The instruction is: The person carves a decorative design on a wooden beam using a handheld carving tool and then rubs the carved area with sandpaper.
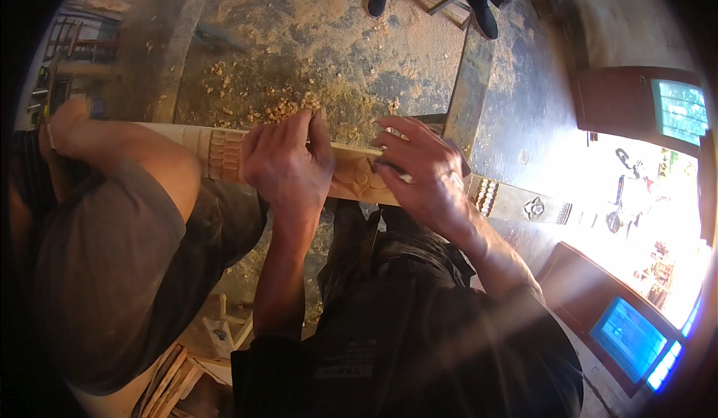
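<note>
A long carved wooden board (351,175) lies crosswise in front of me, with rows of scallops, a flower shape and beaded patterns along it. My left hand (288,160) is closed at the board's upper edge, left of the middle carving; what its curled fingers hold is hidden. Just right of that carving, my right hand (422,167) rests over the board, upper fingers spread, thumb and a finger close round a small dark thing I cannot make out.
Another person's bare leg (164,164) and arm are close on my left. Two more feet (482,14) show at the top. Wood shavings (280,104) lie on the dusty floor beyond the board. A bright doorway (666,201) is at right, scrap wood (172,380) at lower left.
</note>
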Demonstrator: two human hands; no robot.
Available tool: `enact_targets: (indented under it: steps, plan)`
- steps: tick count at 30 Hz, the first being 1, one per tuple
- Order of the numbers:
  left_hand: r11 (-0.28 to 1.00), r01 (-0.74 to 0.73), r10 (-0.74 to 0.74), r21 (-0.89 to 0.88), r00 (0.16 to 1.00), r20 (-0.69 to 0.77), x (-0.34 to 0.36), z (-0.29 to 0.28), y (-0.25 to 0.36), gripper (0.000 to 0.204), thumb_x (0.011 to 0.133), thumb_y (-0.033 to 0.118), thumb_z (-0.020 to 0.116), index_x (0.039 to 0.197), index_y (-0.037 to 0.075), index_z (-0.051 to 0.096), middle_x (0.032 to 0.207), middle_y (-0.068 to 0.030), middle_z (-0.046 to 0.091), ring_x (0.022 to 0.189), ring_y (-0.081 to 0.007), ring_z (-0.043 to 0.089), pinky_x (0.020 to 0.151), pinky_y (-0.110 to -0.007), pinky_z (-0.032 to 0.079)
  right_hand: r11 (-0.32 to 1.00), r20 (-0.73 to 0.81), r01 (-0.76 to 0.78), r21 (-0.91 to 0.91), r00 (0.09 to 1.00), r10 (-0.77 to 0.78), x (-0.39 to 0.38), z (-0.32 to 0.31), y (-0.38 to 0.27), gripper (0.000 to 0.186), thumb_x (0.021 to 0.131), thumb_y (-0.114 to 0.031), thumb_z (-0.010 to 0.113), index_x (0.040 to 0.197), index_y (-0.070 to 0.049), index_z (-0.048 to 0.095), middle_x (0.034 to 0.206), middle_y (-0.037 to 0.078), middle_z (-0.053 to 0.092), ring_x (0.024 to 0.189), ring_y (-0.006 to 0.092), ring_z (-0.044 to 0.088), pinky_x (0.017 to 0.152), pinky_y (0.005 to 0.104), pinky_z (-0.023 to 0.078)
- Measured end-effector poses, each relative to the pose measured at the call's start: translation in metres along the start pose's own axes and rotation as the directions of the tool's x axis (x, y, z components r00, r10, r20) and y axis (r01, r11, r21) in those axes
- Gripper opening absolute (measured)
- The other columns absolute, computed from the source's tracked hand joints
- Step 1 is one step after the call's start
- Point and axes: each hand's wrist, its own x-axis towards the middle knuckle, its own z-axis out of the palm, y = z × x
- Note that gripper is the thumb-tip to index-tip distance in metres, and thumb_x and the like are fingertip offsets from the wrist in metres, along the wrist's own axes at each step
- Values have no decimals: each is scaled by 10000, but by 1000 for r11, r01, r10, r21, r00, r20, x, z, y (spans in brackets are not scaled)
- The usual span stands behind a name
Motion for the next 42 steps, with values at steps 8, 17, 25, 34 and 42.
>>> enact_targets:
  steps: [8, 17, 25, 34, 42]
  plan:
    - [1000, -8, 8, -11, 1000, -27, -2, 2, -2, 67, 962, 149, 858, 989, 108, 813, 834, -58, 803, 779, -285, 758, 853, -429, 585, 997, -18, -82, 14, 996, 82, 0, 7, -7, 201, 889, -78, 858, 1085, -56, 821, 1395, 135, 777, 1262, 355, 771, 1014, 465, 639]
    - [1000, -7, 6, -14, 1000, -26, -1, 0, 0, 67, 967, 153, 858, 976, 108, 809, 835, -44, 805, 776, -272, 759, 851, -418, 584, 995, -33, -95, 30, 995, 96, -3, 4, -5, 192, 901, -98, 843, 1085, -55, 809, 1369, 120, 784, 1261, 389, 764, 1072, 494, 631]
    - [1000, -15, 15, 2, 999, -41, -2, 0, -1, 65, 963, 151, 861, 965, 110, 811, 846, -46, 813, 764, -273, 752, 844, -414, 585, 997, -66, -57, -57, 996, 53, -4, 8, -8, 179, 900, -122, 847, 1065, -65, 806, 1363, 99, 784, 1250, 402, 764, 1018, 505, 652]
    - [1000, -11, 11, -1, 999, -43, -3, 1, -4, 63, 954, 141, 862, 971, 105, 814, 846, -49, 811, 765, -278, 749, 842, -417, 587, 997, -71, -73, 33, 995, 76, 1, 13, -6, 177, 877, -88, 845, 1051, -74, 813, 1340, 103, 794, 1217, 372, 771, 949, 473, 652]
    - [1000, -29, 29, 9, 999, -43, -2, 3, -2, 60, 965, 137, 858, 972, 103, 808, 832, -54, 803, 757, -285, 747, 845, -424, 588, 997, -166, -46, 68, 984, 57, 4, 23, -2, 153, 872, -76, 838, 1021, -60, 804, 1309, 99, 797, 1180, 357, 783, 924, 468, 651]
